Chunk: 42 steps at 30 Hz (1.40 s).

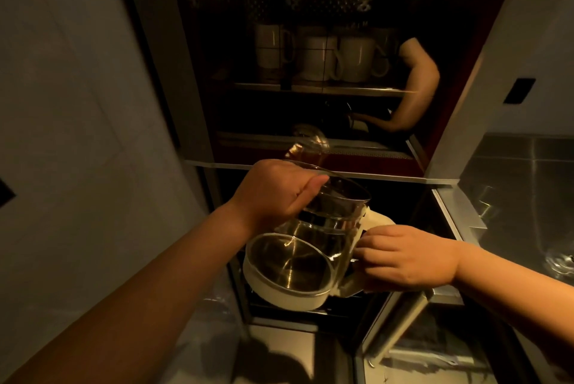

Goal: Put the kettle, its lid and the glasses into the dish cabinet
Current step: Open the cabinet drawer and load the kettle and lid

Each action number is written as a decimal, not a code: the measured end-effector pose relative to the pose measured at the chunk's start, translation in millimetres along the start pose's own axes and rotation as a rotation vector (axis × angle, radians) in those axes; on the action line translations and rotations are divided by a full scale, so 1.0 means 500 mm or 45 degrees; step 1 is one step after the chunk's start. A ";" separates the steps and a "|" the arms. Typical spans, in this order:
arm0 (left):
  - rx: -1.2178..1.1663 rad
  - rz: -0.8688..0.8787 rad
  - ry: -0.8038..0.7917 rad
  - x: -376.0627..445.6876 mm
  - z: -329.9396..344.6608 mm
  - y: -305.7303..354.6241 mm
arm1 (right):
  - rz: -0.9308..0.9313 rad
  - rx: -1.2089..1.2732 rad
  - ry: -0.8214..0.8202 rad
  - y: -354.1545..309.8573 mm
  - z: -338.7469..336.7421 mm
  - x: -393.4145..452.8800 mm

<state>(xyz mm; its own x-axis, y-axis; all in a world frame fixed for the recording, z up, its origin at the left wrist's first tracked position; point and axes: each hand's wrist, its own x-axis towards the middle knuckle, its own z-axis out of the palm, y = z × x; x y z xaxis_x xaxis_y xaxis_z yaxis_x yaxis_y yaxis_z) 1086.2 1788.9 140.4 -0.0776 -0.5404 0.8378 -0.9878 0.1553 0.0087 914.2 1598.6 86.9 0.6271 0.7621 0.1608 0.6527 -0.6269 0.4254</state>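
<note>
I am holding the glass kettle [313, 247] tipped on its side in front of the open dish cabinet [198, 79], its cream base turned toward me and its mouth pointing away toward the shelves. My left hand [273, 194] is curled over the rim at the far end, thumb lying along the glass, while my right hand [407, 256] is wrapping around the cream handle on the right side. Just beyond the rim, something small and clear with an amber tint is hovering [310, 147]; it may be the lid or a glass, but the light is too dim for me to be sure. Up on the far shelf the white mugs [326, 54] are standing in a row, and the shelf below them is looking mostly dark, with a reflection of an arm in the right side panel. On the counter [528, 197] at the right, a glass [562, 259] is waiting, well apart from the kettle.

I am judging this to be the kettle step, with the kettle not yet inside. Next I am needing to right it, lift it clear of the cabinet's lower edge, and slide it onto a free shelf without knocking the mugs.
</note>
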 end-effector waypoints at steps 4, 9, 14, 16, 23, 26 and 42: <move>-0.032 -0.064 -0.053 -0.001 -0.008 -0.004 | -0.076 -0.068 -0.079 0.002 -0.001 0.002; -0.074 -0.155 -0.130 -0.002 -0.014 -0.011 | -0.073 -0.132 -0.140 0.003 0.002 0.002; 0.017 -0.164 -0.196 0.008 -0.022 -0.016 | -0.086 -0.139 -0.241 0.010 -0.009 0.002; 0.033 -0.174 -0.215 0.012 -0.023 -0.014 | -0.095 -0.152 -0.258 0.013 -0.016 -0.003; 0.155 -0.178 -0.234 0.025 -0.006 -0.008 | -0.110 -0.172 -0.232 -0.001 -0.036 -0.003; 0.163 -0.164 -0.261 0.016 0.008 -0.003 | -0.128 -0.122 -0.239 -0.009 -0.042 0.003; 0.215 -0.420 -0.505 -0.025 0.046 0.002 | -0.167 -0.102 -0.095 -0.018 -0.057 0.027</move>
<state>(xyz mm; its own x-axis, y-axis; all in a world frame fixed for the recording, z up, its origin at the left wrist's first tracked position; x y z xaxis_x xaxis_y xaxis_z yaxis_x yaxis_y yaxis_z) 1083.1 1776.9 117.2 0.2276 -0.8138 0.5348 -0.9738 -0.1927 0.1212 904.6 1618.9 110.7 0.5702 0.8208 0.0341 0.6970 -0.5053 0.5087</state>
